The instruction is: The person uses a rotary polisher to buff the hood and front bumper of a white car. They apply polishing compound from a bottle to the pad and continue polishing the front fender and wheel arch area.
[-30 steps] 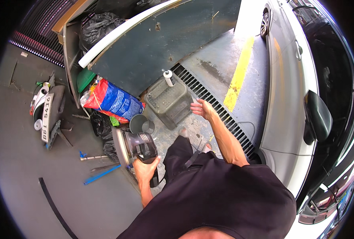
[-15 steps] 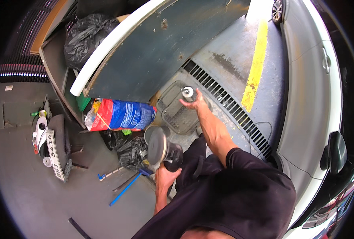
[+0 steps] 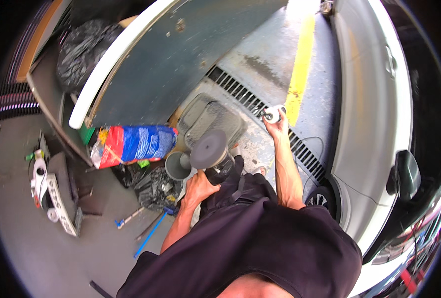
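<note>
My left hand (image 3: 199,187) is closed round the body of a polisher, whose round grey pad (image 3: 209,149) faces upward in front of my legs. Out to the right, my right hand (image 3: 278,129) grips a small white bottle (image 3: 274,114) with a dark nozzle, above the floor drain grate (image 3: 240,92). Part of the polisher's dark body is hidden behind my fingers. Past the pad lies a grey plastic crate (image 3: 230,125), and left of the pad stands a grey bucket (image 3: 175,174).
A silver car (image 3: 359,99) lines the right side. A large dark panel with a white edge (image 3: 146,79) leans at the back. Left of me are a red and blue sack (image 3: 146,143), black rubbish bags (image 3: 153,191), a blue-handled tool (image 3: 151,236) and car parts (image 3: 56,193).
My right hand has carried the bottle rightward, from over the crate to over the drain grate. The polisher's pad has tipped to show more of its face. The view has shifted slightly.
</note>
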The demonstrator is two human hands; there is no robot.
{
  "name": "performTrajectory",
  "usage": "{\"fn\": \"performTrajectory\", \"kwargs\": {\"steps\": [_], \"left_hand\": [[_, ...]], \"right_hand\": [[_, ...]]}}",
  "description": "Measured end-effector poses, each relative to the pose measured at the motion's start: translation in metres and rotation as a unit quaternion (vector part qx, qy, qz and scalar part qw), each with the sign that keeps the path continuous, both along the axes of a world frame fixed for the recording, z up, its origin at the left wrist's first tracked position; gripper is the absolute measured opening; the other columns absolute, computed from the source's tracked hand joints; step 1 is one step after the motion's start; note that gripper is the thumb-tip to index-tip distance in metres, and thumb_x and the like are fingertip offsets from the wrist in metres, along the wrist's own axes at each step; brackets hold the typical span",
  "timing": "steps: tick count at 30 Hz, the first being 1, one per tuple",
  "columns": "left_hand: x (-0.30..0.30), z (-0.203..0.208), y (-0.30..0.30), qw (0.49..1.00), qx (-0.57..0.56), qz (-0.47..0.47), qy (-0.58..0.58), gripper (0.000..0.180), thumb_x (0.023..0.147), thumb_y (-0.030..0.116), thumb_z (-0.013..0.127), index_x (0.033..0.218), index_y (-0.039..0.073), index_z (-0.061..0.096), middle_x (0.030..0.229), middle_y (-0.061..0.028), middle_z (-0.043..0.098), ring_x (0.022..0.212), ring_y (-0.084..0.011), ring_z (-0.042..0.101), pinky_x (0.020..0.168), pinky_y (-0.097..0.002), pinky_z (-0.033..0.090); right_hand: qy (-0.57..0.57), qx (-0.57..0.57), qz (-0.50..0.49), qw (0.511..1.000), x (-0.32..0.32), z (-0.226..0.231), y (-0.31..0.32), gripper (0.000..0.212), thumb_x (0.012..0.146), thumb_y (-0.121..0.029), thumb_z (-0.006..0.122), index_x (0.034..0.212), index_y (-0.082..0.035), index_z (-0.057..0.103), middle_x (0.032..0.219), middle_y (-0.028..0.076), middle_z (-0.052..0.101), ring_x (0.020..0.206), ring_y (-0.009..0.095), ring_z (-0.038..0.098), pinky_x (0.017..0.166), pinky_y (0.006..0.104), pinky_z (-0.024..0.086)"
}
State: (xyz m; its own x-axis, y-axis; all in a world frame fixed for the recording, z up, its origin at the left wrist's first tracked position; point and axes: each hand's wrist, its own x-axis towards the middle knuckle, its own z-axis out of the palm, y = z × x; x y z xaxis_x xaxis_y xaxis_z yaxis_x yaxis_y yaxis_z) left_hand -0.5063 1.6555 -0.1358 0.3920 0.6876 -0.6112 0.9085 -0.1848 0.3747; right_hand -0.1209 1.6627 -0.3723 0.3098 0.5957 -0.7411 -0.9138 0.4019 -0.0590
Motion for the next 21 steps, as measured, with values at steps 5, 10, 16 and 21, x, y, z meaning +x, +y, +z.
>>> {"fn": "performTrajectory", "kwargs": {"steps": [5, 10, 16, 21], "left_hand": [[0.033, -0.001, 0.009, 0.994, 0.028, -0.097, -0.04, 0.12, 0.074, 0.039, 0.089, 0.158, -0.009, 0.019, 0.104, -0.0368, 0.074, 0.1, -0.0552, 0.072, 0.09, -0.0571, 0.059], [0.069, 0.005, 0.001, 0.966, 0.087, -0.222, -0.099, 0.092, 0.072, 0.034, 0.088, 0.144, -0.006, 0.048, 0.106, -0.0323, 0.076, 0.1, -0.0509, 0.073, 0.089, -0.0564, 0.059], [0.14, 0.033, -0.044, 0.934, 0.114, -0.306, -0.146, 0.065, 0.071, 0.029, 0.087, 0.124, -0.003, 0.065, 0.107, -0.0263, 0.076, 0.101, -0.0482, 0.073, 0.088, -0.0551, 0.059], [0.184, 0.028, -0.089, 0.897, 0.16, -0.353, -0.211, 0.05, 0.072, 0.023, 0.087, 0.115, 0.001, 0.073, 0.106, -0.0252, 0.076, 0.1, -0.047, 0.072, 0.087, -0.0534, 0.059]], "right_hand": [[-0.055, 0.004, -0.129, 0.99, 0.056, 0.041, -0.139, 0.053, 0.095, -0.02, 0.079, 0.141, -0.006, 0.056, 0.139, 0.019, 0.067, 0.13, 0.04, 0.063, 0.113, 0.0586, 0.049], [-0.045, 0.015, -0.278, 0.959, 0.05, 0.104, -0.221, 0.049, 0.096, -0.024, 0.081, 0.136, -0.006, 0.061, 0.137, 0.019, 0.069, 0.129, 0.039, 0.064, 0.116, 0.0577, 0.048], [-0.242, 0.151, -0.256, 0.924, 0.045, 0.225, -0.27, 0.061, 0.099, -0.021, 0.079, 0.147, 0.002, 0.049, 0.143, 0.024, 0.062, 0.139, 0.042, 0.058, 0.119, 0.0579, 0.049], [-0.381, 0.138, -0.249, 0.88, 0.025, 0.328, -0.298, 0.047, 0.103, -0.016, 0.073, 0.142, 0.002, 0.054, 0.137, 0.019, 0.066, 0.138, 0.037, 0.06, 0.118, 0.0546, 0.05]]}}
